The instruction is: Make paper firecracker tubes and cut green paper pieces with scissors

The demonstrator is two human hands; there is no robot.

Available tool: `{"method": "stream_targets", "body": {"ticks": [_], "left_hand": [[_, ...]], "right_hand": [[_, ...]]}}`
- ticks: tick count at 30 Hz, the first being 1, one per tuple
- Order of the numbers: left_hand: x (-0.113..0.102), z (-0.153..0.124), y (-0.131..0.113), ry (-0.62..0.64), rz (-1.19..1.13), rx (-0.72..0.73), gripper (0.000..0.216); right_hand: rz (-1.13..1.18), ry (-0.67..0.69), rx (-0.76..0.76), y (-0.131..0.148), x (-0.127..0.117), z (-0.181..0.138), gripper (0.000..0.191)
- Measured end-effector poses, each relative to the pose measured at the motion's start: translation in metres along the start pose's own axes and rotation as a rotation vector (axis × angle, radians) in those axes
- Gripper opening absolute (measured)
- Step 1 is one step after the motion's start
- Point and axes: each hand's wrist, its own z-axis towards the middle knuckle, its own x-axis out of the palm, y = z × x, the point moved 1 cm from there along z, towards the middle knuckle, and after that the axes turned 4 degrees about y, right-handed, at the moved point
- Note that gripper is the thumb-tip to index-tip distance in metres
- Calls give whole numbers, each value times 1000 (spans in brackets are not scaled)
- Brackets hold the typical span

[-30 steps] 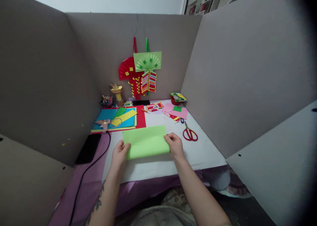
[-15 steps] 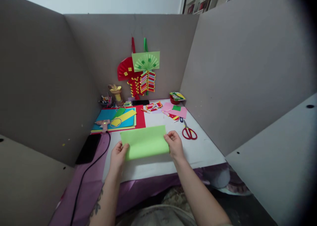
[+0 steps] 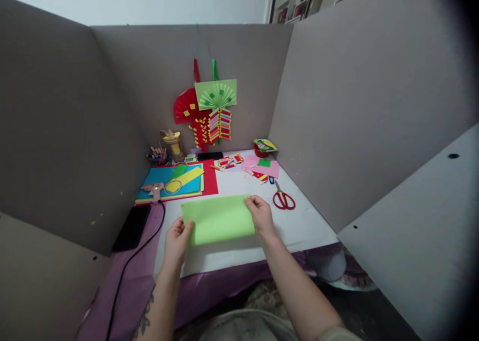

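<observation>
Between my two hands is a light green sheet of paper (image 3: 219, 220), held above the white table covering (image 3: 232, 255). Its lower edge curves round, as if bent or folded over. My left hand (image 3: 179, 237) pinches the left edge, thumb on top and fingers curled behind. At the right edge, my right hand (image 3: 261, 215) grips the sheet near its upper corner in the same way. Red-handled scissors (image 3: 284, 200) lie to the right of my right hand. What the fingers do behind the paper is hidden.
A pink hot glue gun (image 3: 155, 190) with a black cable rests on coloured sheets (image 3: 192, 187) at the left. A black phone-like slab (image 3: 131, 228) lies near the left panel. Paper decorations (image 3: 216, 94) hang on the back panel. Small paper rolls (image 3: 231, 160) and pink paper (image 3: 271, 168) lie behind.
My right hand has shifted slightly up along the paper's right edge, and the paper's upper edge sits a little lower. Both hands keep their hold. The view has turned slightly.
</observation>
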Motion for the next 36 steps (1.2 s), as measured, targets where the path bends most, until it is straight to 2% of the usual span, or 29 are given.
{"method": "stream_targets", "body": {"ticks": [6, 15, 28, 36], "left_hand": [[0, -2, -2, -7, -2, -10, 47], [3, -4, -5, -9, -1, -64, 40], [1, 11, -9, -214, -63, -5, 39], [2, 11, -9, -243, -38, 28, 32]], "right_hand": [[-21, 2, 10, 0, -1, -2, 32], [-65, 6, 16, -2, -6, -4, 32], [-118, 48, 22, -8, -10, -11, 29], [-104, 42, 46, -10, -11, -14, 29]]}}
